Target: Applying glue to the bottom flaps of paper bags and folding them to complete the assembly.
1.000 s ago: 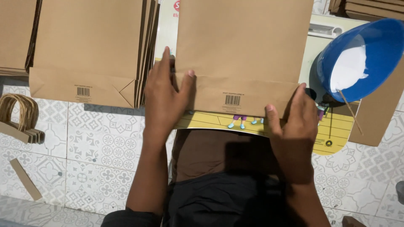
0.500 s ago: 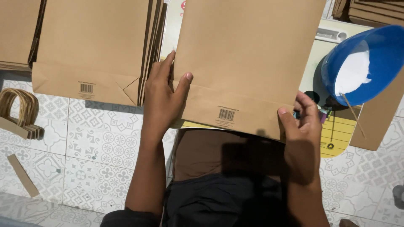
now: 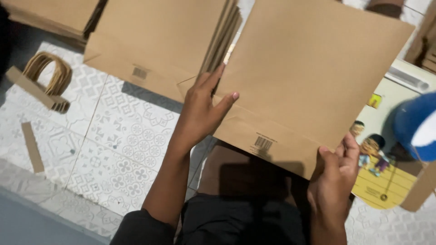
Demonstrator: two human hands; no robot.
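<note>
A tiled floor (image 3: 122, 131), white with grey patterns, is carrying everything. A stack of flat brown bags (image 3: 159, 41) is lying on it at the upper middle of the frame, with another stack (image 3: 54, 13) sitting in the upper left corner. A bundle of paper handles (image 3: 45, 81) is resting at the left, just below that corner stack. A loose cardboard strip (image 3: 32, 146) is lying apart from it, lower left. At the right, a colourful picture board (image 3: 386, 181) is lying on the tiles, bearing a blue bowl (image 3: 415, 124) at the right edge.
</note>
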